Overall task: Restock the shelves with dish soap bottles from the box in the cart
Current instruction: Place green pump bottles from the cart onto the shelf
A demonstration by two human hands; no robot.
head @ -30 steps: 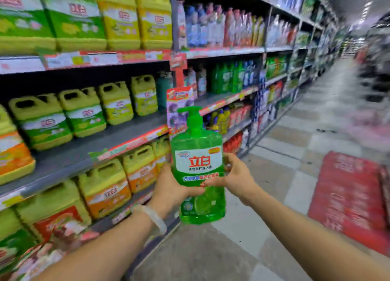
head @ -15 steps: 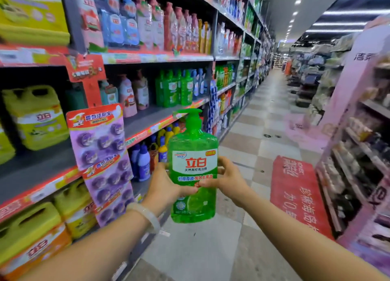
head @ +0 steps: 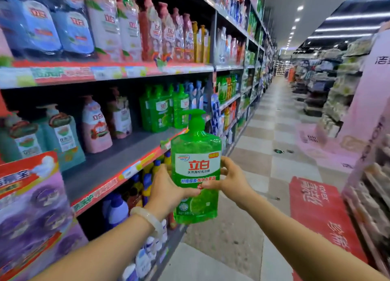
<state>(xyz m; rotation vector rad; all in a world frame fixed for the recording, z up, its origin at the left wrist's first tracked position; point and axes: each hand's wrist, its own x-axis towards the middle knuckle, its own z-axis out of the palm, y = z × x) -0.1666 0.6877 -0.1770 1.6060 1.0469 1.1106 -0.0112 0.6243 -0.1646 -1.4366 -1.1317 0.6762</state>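
I hold a green pump bottle of dish soap [head: 196, 154] upright in front of me, its white label facing me. My left hand [head: 166, 191] grips its left side and my right hand [head: 230, 180] grips its right side. The bottle hovers beside the front edge of the middle shelf [head: 109, 166], which has a bare grey stretch. At the back of that shelf, further along, stand matching green pump bottles [head: 162, 109]. The box and the cart are out of view.
Pink and teal pump bottles [head: 95, 124] stand on the middle shelf to the left. A purple hanging display [head: 31, 207] juts out at the near left. The tiled aisle [head: 270, 120] runs ahead, with a red floor mat [head: 320, 215] and pink racks to the right.
I have moved forward along the aisle with the bottle in both hands. The yellow jugs have dropped out of view; the green bottles on the shelf are now closer.
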